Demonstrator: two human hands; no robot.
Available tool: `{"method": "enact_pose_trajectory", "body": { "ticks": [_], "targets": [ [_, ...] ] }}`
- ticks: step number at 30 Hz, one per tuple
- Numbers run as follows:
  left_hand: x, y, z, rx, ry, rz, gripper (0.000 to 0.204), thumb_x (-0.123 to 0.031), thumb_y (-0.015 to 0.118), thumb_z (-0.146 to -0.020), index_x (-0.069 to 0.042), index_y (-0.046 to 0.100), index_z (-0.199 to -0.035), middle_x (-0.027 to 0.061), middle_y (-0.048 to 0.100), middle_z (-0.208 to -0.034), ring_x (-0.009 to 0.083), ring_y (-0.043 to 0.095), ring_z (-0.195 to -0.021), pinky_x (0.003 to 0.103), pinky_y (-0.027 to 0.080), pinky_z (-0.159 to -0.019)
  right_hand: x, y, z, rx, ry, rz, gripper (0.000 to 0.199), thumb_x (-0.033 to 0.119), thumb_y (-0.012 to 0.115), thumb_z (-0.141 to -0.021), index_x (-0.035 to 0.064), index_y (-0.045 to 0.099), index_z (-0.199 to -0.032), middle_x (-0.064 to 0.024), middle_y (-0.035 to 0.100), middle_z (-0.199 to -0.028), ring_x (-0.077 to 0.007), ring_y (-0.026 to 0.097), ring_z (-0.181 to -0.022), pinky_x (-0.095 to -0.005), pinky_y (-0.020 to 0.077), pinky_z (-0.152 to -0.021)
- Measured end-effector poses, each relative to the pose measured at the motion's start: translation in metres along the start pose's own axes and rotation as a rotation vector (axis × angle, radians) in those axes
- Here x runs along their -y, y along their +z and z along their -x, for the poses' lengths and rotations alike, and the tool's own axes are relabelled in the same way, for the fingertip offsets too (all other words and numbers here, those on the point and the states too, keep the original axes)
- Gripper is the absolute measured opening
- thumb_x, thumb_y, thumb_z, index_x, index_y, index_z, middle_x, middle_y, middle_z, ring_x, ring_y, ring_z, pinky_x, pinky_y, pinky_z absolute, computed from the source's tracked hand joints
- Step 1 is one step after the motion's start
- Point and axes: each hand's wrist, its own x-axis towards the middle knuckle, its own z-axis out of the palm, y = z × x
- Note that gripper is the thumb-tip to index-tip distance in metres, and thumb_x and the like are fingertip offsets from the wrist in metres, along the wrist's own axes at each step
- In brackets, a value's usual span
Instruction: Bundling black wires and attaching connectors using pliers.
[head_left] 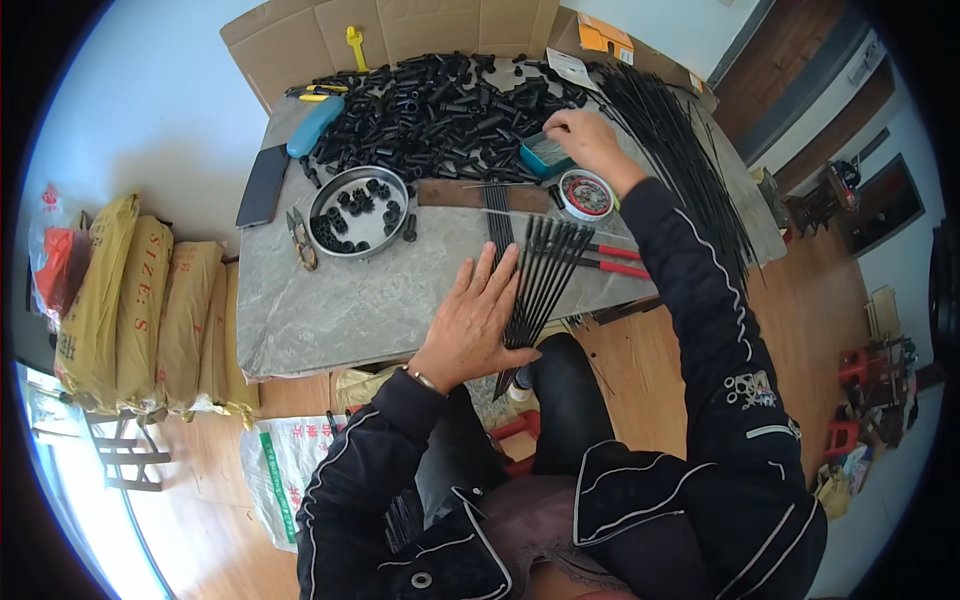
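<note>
- Grey marbled tabletop (300,315), black plastic fittings (430,115) heaped behind.
- I see the left hand (475,320) spread flat, gripping nothing, over fanned black rods (530,320) overhanging the front edge — lifting carelessly could scatter them.
- Right hand (590,140): fingers curled above the teal box (534,164) — whether grasping, I can't tell.
</note>
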Motion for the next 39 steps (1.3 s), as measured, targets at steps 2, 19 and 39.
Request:
{"method": "enact_pose_trajectory", "body": {
  "ticks": [2,19,39],
  "targets": [
    [0.0,-0.001,0.001,0.037,-0.009,-0.023,0.098,-0.064,0.068,-0.069,0.004,0.045,-0.135,0.0217,0.029,-0.15,0.04,0.022,-0.141,0.049,0.022,-0.114,-0.003,0.004,-0.015,0.279,0.011,0.127,0.02,0.019,0.061,-0.081,0.0117,0.072,-0.096,-0.0094,0.07,-0.087,-0.0284,0.066,-0.083,-0.0377,0.05,-0.071],
    [0.003,-0.014,-0.002,0.144,-0.075,0.043,0.1,-0.059,0.071,-0.067,0.001,0.039,-0.14,0.0215,0.024,-0.154,0.0403,0.017,-0.144,0.051,0.011,-0.117,-0.035,0.024,-0.015,0.206,-0.301,0.222,0.007,0.019,0.065,-0.078,0.0124,0.066,-0.08,-0.0065,0.066,-0.081,-0.0295,0.064,-0.084,-0.0421,0.0503,-0.07],
    [0.008,-0.015,0.001,0.115,-0.095,0.068,0.102,-0.058,0.074,-0.062,-0.002,0.039,-0.14,0.0191,0.027,-0.152,0.0403,0.021,-0.142,0.053,0.016,-0.115,0.056,0.026,0.024,0.303,-0.217,-0.117,0.016,0.02,0.058,-0.085,0.008,0.069,-0.088,-0.0061,0.067,-0.088,-0.0276,0.061,-0.089,-0.0397,0.0483,-0.077]
  ]
}}
